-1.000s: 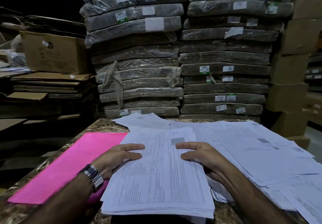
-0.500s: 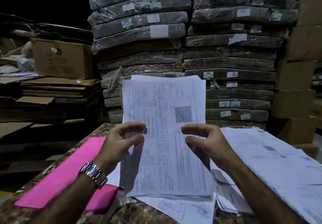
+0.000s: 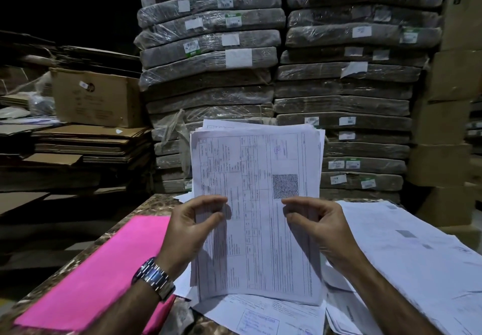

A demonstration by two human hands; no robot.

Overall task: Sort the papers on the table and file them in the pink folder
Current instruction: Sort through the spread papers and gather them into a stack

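Wrapped bundles (image 3: 208, 73) wall in a marble table (image 3: 154, 205). Left grip (image 3: 187, 227) and right grip (image 3: 320, 227) each pinch a side edge of one sheaf (image 3: 257, 167), held upright over loose papers (image 3: 404, 251), probably to square it. Next comes opening the one pink folder (image 3: 104, 269), flat at left. The loose sheets overlap too much to count.

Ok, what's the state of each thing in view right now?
paper stack: held upright over the table, between both hands.
left hand: pinches the stack's left edge.
right hand: pinches the stack's right edge.
pink folder: flat on the table, apparently closed.
loose papers: spread flat on the table.
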